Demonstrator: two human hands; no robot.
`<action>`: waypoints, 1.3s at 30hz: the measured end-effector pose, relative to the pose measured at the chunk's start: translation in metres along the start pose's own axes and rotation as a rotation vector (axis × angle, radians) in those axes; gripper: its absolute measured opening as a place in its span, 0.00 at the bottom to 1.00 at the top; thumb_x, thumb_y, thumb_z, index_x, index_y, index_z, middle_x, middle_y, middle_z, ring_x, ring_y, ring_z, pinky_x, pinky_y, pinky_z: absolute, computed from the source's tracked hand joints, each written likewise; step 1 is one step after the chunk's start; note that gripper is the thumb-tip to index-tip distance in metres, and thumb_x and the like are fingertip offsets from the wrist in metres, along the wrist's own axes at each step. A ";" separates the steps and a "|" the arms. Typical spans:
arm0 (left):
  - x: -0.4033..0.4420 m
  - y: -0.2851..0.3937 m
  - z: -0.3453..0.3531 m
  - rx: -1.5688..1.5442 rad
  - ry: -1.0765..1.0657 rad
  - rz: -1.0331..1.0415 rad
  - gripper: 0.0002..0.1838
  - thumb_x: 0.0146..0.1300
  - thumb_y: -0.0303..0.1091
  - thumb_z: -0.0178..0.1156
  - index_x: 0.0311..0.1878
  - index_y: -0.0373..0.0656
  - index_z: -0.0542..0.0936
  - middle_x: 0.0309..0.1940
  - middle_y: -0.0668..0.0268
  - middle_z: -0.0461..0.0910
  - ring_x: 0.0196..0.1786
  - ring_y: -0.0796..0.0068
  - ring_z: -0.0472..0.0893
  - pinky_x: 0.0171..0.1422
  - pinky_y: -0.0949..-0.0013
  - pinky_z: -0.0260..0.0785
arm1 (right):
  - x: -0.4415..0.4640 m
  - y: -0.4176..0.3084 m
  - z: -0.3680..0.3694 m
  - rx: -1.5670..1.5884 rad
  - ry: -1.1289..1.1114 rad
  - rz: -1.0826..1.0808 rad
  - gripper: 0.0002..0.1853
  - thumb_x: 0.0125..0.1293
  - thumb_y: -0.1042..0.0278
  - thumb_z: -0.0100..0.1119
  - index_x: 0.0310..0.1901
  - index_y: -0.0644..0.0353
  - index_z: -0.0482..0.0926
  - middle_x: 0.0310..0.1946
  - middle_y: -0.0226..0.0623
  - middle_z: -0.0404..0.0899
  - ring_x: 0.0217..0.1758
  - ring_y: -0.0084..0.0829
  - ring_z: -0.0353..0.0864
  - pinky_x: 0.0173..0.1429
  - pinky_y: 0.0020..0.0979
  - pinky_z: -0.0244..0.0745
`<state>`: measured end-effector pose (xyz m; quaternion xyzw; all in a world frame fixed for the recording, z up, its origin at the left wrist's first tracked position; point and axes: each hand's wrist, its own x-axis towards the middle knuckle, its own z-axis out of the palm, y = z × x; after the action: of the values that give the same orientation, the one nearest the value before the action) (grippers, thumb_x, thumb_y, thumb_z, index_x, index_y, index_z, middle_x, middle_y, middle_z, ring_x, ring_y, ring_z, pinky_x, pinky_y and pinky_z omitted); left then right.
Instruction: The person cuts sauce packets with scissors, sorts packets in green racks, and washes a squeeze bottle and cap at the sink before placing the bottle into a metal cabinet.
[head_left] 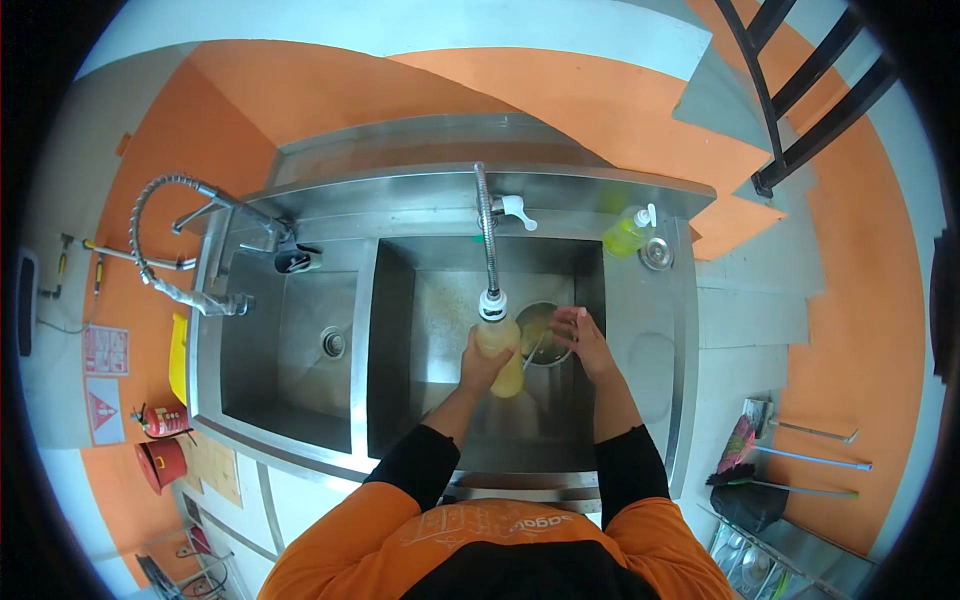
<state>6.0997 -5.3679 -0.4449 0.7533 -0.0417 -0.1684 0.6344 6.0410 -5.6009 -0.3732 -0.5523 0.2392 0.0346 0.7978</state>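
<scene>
My left hand (485, 362) is wrapped round a pale yellow, cloudy bottle-like container (508, 378) over the large sink basin. The container sits right below the white nozzle of the flexible faucet (490, 260), and its exact kind is unclear. My right hand (583, 338) is at the right side of a round metal bowl (548, 358) in the basin, fingers apart, with nothing visible in them. Whether its fingertips touch the bowl's rim, I cannot tell. A thin pale streak crosses the bowl's left part; it could be liquid or a slim utensil.
A smaller basin (290, 370) with a drain lies to the left, with a coiled spray faucet (140, 235) beside it. On the right ledge stand a green soap pump bottle (626, 235) and a round metal item (657, 254). Brooms (738, 445) rest at far right.
</scene>
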 end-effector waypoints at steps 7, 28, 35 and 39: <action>0.010 0.025 -0.004 -0.040 -0.041 0.055 0.32 0.57 0.35 0.75 0.61 0.43 0.69 0.52 0.58 0.82 0.56 0.63 0.83 0.63 0.60 0.73 | 0.073 -0.027 0.019 -0.252 -0.009 -0.146 0.25 0.79 0.49 0.46 0.67 0.58 0.67 0.63 0.43 0.74 0.65 0.38 0.75 0.66 0.42 0.72; 0.001 0.078 0.001 -0.173 -0.333 -0.169 0.35 0.57 0.33 0.74 0.66 0.39 0.69 0.57 0.60 0.79 0.61 0.69 0.79 0.65 0.62 0.72 | 0.106 -0.155 0.050 -0.246 -0.208 -0.343 0.17 0.79 0.58 0.48 0.59 0.59 0.73 0.53 0.37 0.77 0.49 0.28 0.80 0.53 0.32 0.78; 0.019 0.119 0.086 -0.062 -0.552 -0.007 0.40 0.56 0.47 0.75 0.66 0.38 0.69 0.58 0.56 0.78 0.60 0.64 0.79 0.65 0.63 0.71 | 0.066 -0.255 -0.055 -0.569 0.240 -0.635 0.15 0.75 0.57 0.56 0.46 0.61 0.82 0.32 0.31 0.81 0.32 0.22 0.74 0.37 0.28 0.72; 0.035 0.167 0.138 -0.007 -0.496 -0.039 0.37 0.57 0.47 0.75 0.64 0.41 0.71 0.56 0.58 0.80 0.58 0.66 0.81 0.62 0.63 0.73 | 0.103 -0.248 -0.097 -0.910 0.313 -0.584 0.19 0.71 0.53 0.61 0.35 0.64 0.84 0.20 0.32 0.76 0.25 0.22 0.68 0.33 0.30 0.67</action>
<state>6.1155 -5.5400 -0.3088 0.6873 -0.1811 -0.3606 0.6039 6.1774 -5.8057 -0.2289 -0.8827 0.1530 -0.1701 0.4105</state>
